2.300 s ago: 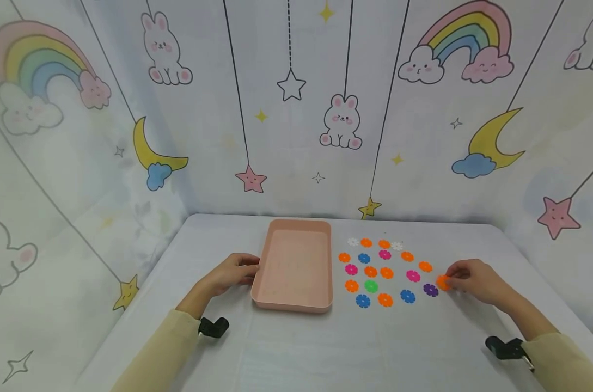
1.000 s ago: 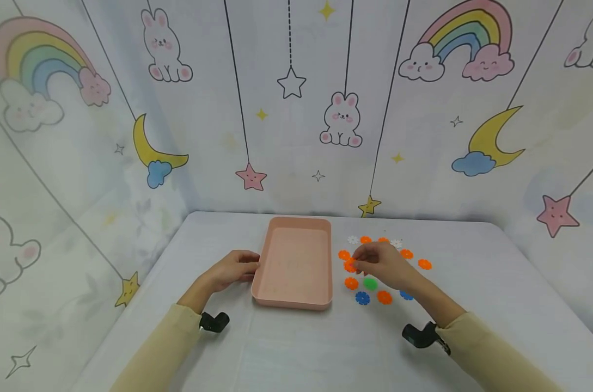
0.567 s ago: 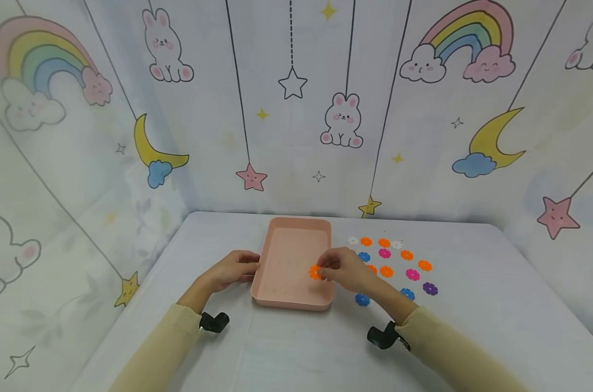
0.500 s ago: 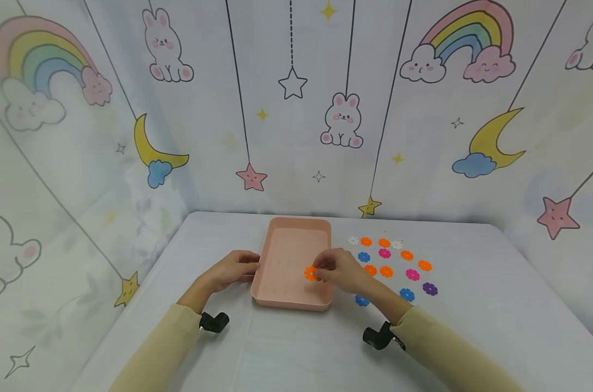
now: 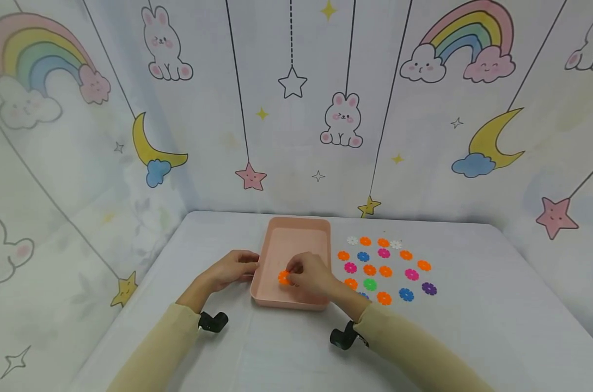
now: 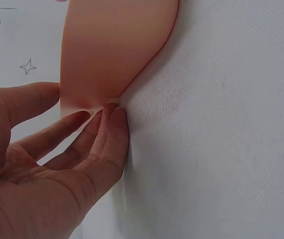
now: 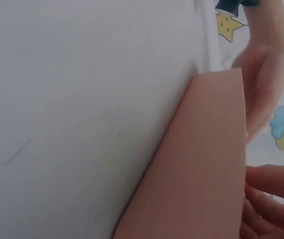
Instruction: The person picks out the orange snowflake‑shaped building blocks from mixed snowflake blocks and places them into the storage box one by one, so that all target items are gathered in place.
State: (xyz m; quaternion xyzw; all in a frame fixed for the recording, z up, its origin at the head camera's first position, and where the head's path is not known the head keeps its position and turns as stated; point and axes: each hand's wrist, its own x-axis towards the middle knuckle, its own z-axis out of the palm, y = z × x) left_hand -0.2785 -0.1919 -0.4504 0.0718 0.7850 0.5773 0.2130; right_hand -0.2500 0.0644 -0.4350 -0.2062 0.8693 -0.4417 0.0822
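Observation:
An orange flower-shaped disc (image 5: 283, 278) with notched edges is pinched between the thumb and fingers of my right hand (image 5: 310, 275), low inside the pink rectangular tray (image 5: 296, 237). In the right wrist view the tray wall (image 7: 196, 159) hides most of the disc and part of the right hand (image 7: 276, 199). My left hand (image 5: 230, 269) rests against the tray's left side. The left wrist view shows its fingertips (image 6: 113, 117) touching the low outer wall (image 6: 117, 45), with the thumb higher up at the same wall.
Right of the tray lie several similar loose discs, among them a green disc (image 5: 370, 284), a purple disc (image 5: 429, 288), a blue disc (image 5: 406, 294) and a white disc (image 5: 352, 240). A white cloth covers the table (image 5: 276, 348). Printed curtains (image 5: 296, 136) stand behind it.
My right hand has carried the orange disc from the far right of the loose discs leftward over them and into the tray. The left hand has stayed at the tray's side.

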